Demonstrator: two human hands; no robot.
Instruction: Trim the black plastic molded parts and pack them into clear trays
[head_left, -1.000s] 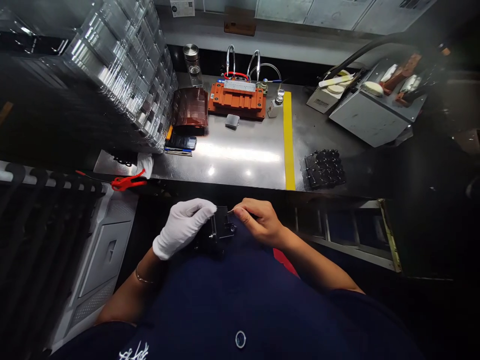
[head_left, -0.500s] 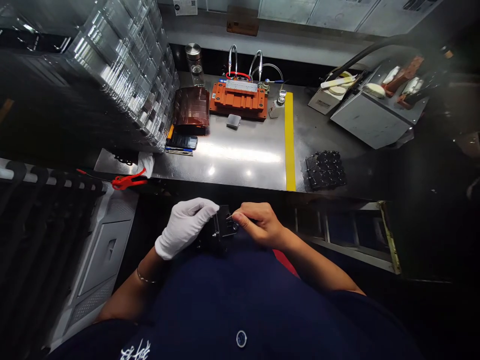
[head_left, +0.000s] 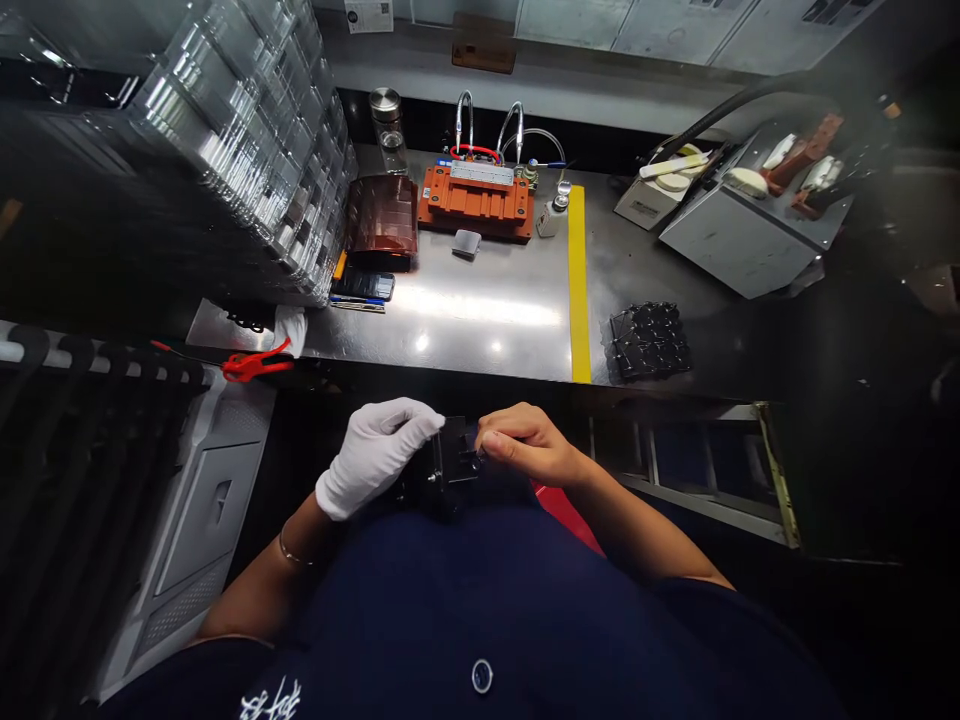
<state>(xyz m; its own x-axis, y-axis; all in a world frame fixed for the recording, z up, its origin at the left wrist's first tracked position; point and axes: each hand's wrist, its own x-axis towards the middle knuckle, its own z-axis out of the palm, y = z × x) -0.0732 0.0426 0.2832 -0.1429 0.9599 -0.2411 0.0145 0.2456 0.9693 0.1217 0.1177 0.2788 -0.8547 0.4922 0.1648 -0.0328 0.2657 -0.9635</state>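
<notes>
My left hand (head_left: 377, 452), in a white glove, pinches the left edge of a small black part (head_left: 456, 450) in front of my torso. The part looks flat and dark, with shiny edges and a few small projections. My right hand (head_left: 531, 443), without a glove, is closed at the part's right side, thumb pressed to the fingers. Whatever lies between those fingertips is too small to make out. The lower portion of the black part blends into the dark background.
Behind the hands runs a metal bench (head_left: 510, 345) with an orange fixture (head_left: 480, 200), brown trays (head_left: 382, 220), a phone (head_left: 367, 286) and a glass bottle (head_left: 388, 130). Stacked clear trays (head_left: 247, 130) rise at left. Right of the yellow tape (head_left: 577, 290) sits a black tray of parts (head_left: 649, 340).
Both hands and the black part have shifted slightly to the right. My right fingers have curled and moved a little along the part's right side.
</notes>
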